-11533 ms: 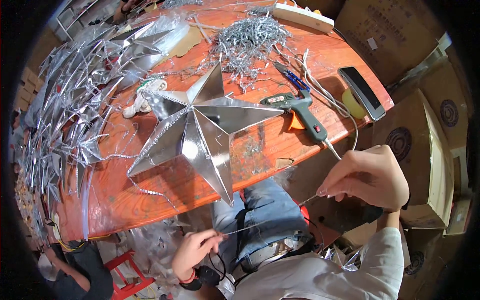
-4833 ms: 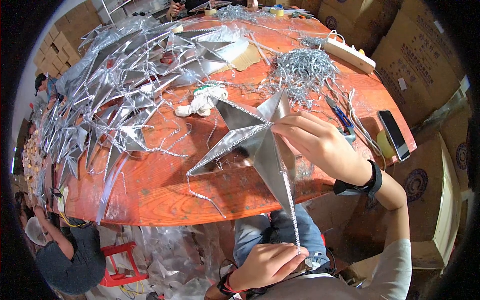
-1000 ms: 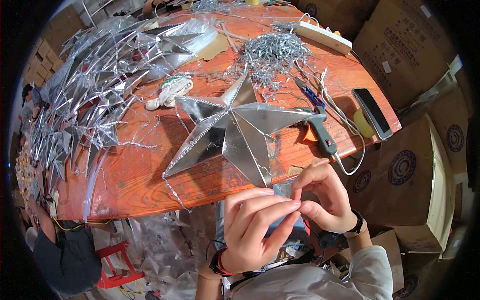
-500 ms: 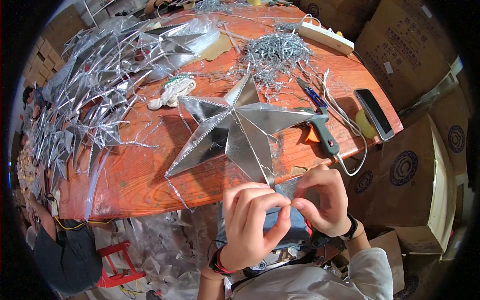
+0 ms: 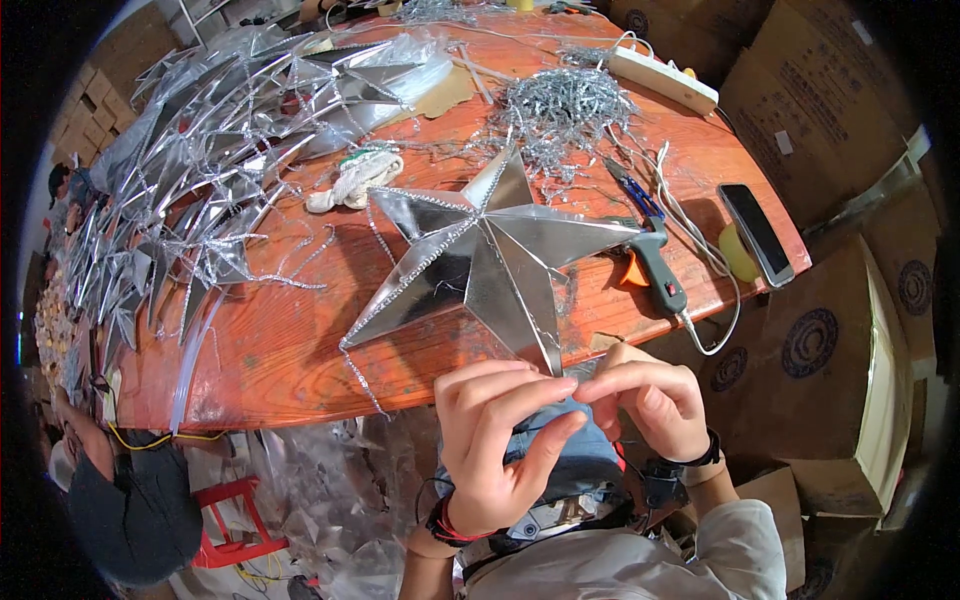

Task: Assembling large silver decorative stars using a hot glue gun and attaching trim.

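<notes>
A silver foil star, creased into raised facets, lies at the table's front edge. Silver tinsel cord runs along some of its ridges, and a loose end hangs from the lower left point. Just below the star's lowest point, my left hand has its thumb apart from the bent fingers. Its index fingertip nearly meets that of my right hand, whose index finger reaches left while the others curl. Nothing shows in either hand. A grey glue gun with an orange trigger lies beside the star's right point, near blue-handled cutters.
Silver stars pile up on the left of the red-brown table. Behind my star are a white glove and tangled tinsel. A phone and power strip lie right; cardboard boxes stand beyond.
My fingertips, pinched together before, have come apart. The left thumb has opened away, and the right index finger has straightened. The whole view has shifted slightly; the star rests as before.
</notes>
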